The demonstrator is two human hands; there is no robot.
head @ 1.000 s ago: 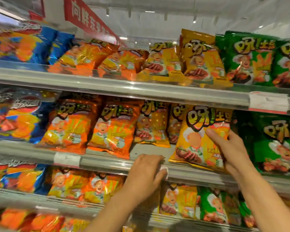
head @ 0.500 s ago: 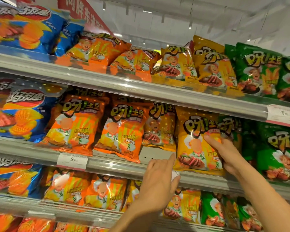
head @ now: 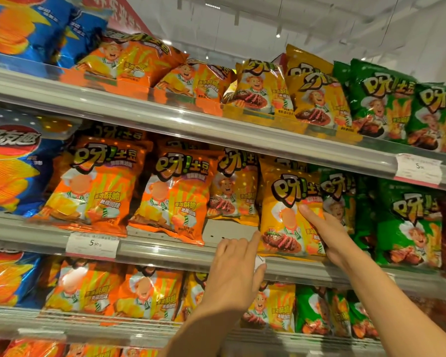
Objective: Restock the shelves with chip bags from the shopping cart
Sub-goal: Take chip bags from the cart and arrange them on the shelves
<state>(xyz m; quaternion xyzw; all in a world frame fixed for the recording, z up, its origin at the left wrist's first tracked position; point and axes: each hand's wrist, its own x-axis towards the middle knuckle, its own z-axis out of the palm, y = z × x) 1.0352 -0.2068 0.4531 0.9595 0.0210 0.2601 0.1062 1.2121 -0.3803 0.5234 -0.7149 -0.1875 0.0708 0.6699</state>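
Right hand [head: 328, 233] grips the yellow chip bag [head: 285, 215] by its right edge, thumb pressed across the front, holding it upright on the middle shelf [head: 165, 249] at centre right of the frame. Left hand [head: 233, 271] reaches just below, index finger pointing at the bag's lower left corner, other fingers curled round a small white scrap [head: 259, 262]. Orange bags [head: 98, 191] stand left, green bags [head: 407, 222] right.

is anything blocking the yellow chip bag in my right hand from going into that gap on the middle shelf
Nothing visible blocks it. The right hand holds the yellow chip bag upright at the shelf edge; the bare gap lies just left of it, with only the left hand near its front.
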